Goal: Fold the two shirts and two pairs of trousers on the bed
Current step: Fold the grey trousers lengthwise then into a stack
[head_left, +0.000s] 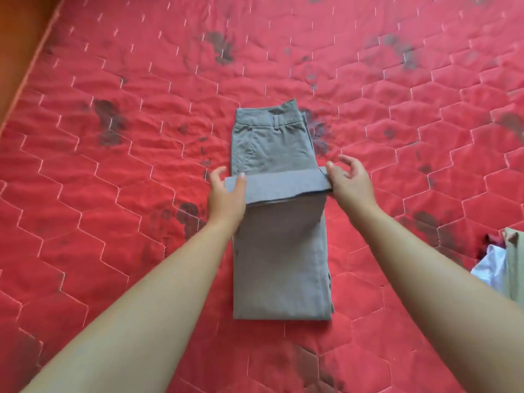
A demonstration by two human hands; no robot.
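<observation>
The bed [113, 194] has a red cover with a pattern of pale stitched hexagons and several dark grey blotches on it. The trousers [280, 251] are plain grey. At the right edge lie a white cloth [492, 268] and a pale greenish-beige cloth [514, 265]. In the upper left corner there is brown wood [17, 38].

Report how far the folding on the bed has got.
Done: the grey trousers lie leg on leg, flat on the red bed. In hand: the left hand and right hand hold the hem end, carrying it toward the waistband. Left: a heap of unfolded clothes at the right edge.
</observation>
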